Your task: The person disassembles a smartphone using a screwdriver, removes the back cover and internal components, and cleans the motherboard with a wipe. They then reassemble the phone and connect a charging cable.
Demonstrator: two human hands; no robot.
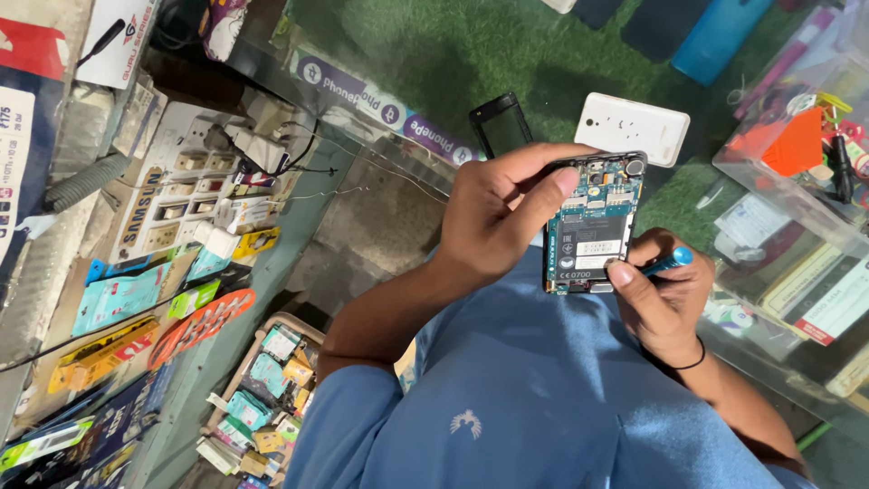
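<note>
Green artificial turf (pixel 434 54) covers the counter at the far side, with a white phone back cover (pixel 632 128) and a black rectangular screen frame (pixel 500 124) lying on it, and a clear plastic box of small parts (pixel 797 154) at the right. Above the blue shirt (pixel 543 398), the opened phone with its back removed, blue circuit board and battery exposed (pixel 593 226), is held upright in the picture, long axis running near to far. The left hand (pixel 493 213) grips it from the left, thumb across the top edge, fingers closed around the side. The right hand (pixel 665 299) sits at the lower right corner, thumb tip touching the bottom edge, fingers curled around a blue-handled tool (pixel 668 263) pointing toward the phone.
</note>
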